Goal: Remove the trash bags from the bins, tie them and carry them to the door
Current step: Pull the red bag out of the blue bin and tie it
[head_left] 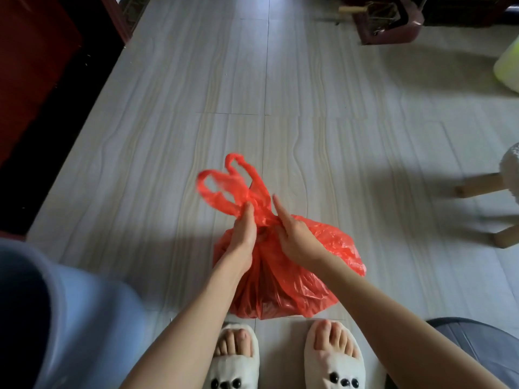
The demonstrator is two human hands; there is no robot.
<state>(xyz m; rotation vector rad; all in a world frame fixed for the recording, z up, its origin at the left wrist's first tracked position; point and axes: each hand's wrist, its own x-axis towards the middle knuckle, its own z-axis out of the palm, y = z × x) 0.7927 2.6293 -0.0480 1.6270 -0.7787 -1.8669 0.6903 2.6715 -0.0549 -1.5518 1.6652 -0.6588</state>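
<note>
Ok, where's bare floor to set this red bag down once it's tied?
Widest bare floor: ahead of the bag, between dark door and stool. Crowded: slippers, blue bin, far-right clutter. Both hands, left, right, grip its neck.

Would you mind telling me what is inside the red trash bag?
The red trash bag bulges, so it holds something, but the gathered plastic hides what. Left hand and right hand grip its neck.
</note>
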